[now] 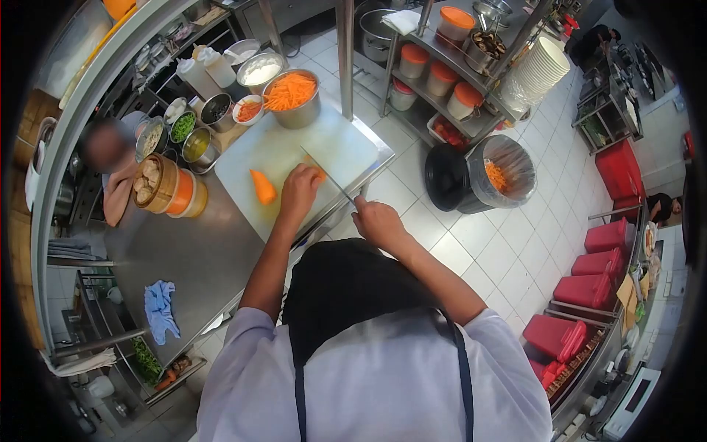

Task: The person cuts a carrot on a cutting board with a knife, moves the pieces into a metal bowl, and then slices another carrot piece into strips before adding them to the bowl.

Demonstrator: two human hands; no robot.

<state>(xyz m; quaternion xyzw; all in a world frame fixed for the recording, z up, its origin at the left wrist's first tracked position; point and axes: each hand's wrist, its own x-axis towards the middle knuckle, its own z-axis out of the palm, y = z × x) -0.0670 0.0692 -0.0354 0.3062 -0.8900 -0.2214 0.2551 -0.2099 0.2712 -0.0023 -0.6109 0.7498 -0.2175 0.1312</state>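
Observation:
On the white cutting board (243, 158), my left hand (299, 188) has its fingers curled over a piece of carrot (319, 174), mostly hidden beneath them. The handle of a kitchen knife (331, 181) is in the closed fingers of my right hand (377, 223), off the board's near right side. Its thin blade runs away from me across the board, just right of my left fingertips. A peeled chunk of carrot (263, 187) lies left of my left hand. At the board's far edge stands a metal pot (296, 115) heaped with carrot shreds (289, 90).
A bamboo steamer (180, 195), metal bowls and squeeze bottles (219, 68) line the steel table's (191, 250) far left. A blue cloth (160, 309) lies nearer. The lined bin (508, 173) holds orange scraps, right of my arm. Another person's arm (118, 193) is beyond the steamer.

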